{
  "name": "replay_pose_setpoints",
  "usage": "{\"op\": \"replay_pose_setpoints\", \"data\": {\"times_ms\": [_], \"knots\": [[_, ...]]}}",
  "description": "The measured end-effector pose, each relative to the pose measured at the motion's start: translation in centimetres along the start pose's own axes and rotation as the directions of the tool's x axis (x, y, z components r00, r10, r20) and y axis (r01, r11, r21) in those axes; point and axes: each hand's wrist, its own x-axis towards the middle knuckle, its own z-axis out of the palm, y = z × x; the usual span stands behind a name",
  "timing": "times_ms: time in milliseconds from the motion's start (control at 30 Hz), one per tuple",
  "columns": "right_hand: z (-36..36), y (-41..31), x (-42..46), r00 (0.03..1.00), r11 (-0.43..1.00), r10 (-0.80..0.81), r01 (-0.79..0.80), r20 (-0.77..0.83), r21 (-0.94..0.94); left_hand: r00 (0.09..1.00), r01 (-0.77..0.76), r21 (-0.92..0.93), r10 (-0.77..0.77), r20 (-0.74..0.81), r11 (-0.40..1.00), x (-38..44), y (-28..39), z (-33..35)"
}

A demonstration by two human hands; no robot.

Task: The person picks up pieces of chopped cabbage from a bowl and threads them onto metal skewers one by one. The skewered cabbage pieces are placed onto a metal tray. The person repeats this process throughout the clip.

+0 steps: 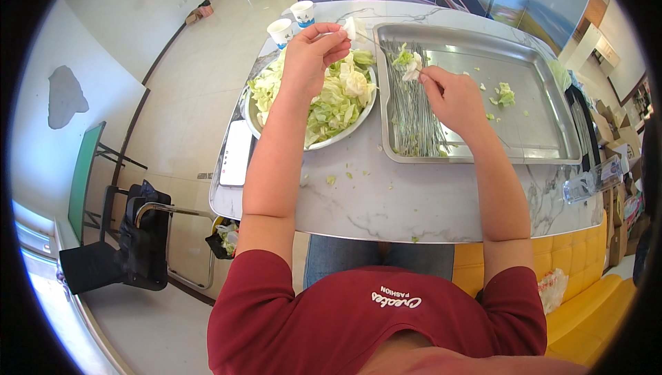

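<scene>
My left hand [321,54] is raised over the far part of a bowl [333,143] heaped with torn cabbage leaves [336,111]. Its fingers pinch a pale cabbage piece [355,29], from which a thin skewer [373,43] runs down to the right. My right hand [449,96] is over the steel tray [481,159], gripping a thin skewer end beside another pale leaf piece [412,68]. Whether both pieces sit on one skewer cannot be told. Beneath lies a bundle of thin metal skewers [414,121] along the tray's left side, with leaf scraps on it.
Two paper cups [280,32] stand behind the bowl. A phone [237,153] lies at the marble-patterned table's left edge. Leaf bits [331,180] dot the tabletop [372,204]. A clear plastic bottle [595,179] lies at the right edge. A yellow bench [558,261] is at the right.
</scene>
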Motion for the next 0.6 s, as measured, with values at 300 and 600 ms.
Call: {"op": "replay_pose_setpoints", "data": {"times_ms": [300,600], "knots": [[0.20,-0.52,-0.27,1.000,1.000,0.006,-0.006,0.027,-0.007,0.998,-0.048,0.005,0.048,-0.044,0.999,-0.19,-0.86,0.91],[0.66,-0.99,-0.50,0.999,1.000,0.027,-0.027,0.028,-0.001,0.997,-0.070,0.050,0.072,-0.020,0.996,-0.27,-0.93,0.91]]}}
